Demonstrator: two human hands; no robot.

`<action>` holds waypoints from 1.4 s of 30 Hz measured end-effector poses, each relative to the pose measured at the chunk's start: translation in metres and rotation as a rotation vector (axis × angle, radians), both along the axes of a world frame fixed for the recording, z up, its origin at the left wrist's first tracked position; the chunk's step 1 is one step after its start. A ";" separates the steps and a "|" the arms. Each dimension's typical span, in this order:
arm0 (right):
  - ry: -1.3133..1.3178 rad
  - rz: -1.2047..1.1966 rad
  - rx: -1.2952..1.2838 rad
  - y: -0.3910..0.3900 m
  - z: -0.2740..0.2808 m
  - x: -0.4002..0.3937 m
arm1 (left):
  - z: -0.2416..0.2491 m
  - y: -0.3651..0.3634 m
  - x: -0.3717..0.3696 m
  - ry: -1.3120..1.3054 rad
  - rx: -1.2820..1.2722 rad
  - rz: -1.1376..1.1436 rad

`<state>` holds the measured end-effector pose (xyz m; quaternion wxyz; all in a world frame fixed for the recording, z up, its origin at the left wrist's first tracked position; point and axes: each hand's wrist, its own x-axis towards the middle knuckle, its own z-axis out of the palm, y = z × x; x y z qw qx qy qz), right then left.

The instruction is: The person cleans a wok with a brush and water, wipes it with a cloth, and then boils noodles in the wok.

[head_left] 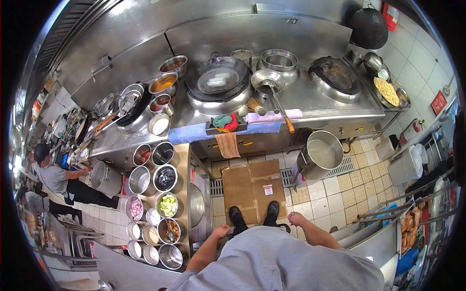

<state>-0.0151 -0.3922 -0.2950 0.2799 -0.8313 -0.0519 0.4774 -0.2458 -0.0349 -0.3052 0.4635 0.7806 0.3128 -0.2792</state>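
I stand on a flattened cardboard sheet in front of a steel wok range. My left hand hangs by my side, fingers curled into a loose fist with nothing in it, close to the prep counter. My right hand is also curled shut and holds nothing, over the tiled floor. A large wok sits on the burner straight ahead. A perforated ladle rests beside it.
Several steel bowls of ingredients line the counter on my left. A big steel pot stands on the floor at right. A second wok sits further right. A person bends at the far left.
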 end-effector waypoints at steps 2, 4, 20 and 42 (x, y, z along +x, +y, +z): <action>-0.009 0.010 0.002 -0.002 0.004 -0.001 | -0.011 0.003 -0.005 -0.002 0.031 0.001; -0.017 0.019 0.005 -0.005 0.002 -0.003 | -0.017 0.003 -0.010 -0.077 0.052 -0.003; -0.005 0.012 -0.009 -0.005 0.003 -0.003 | -0.026 0.012 -0.017 0.021 0.138 -0.089; 0.062 0.029 -0.024 -0.009 -0.005 -0.003 | -0.028 0.008 -0.019 -0.053 0.027 0.007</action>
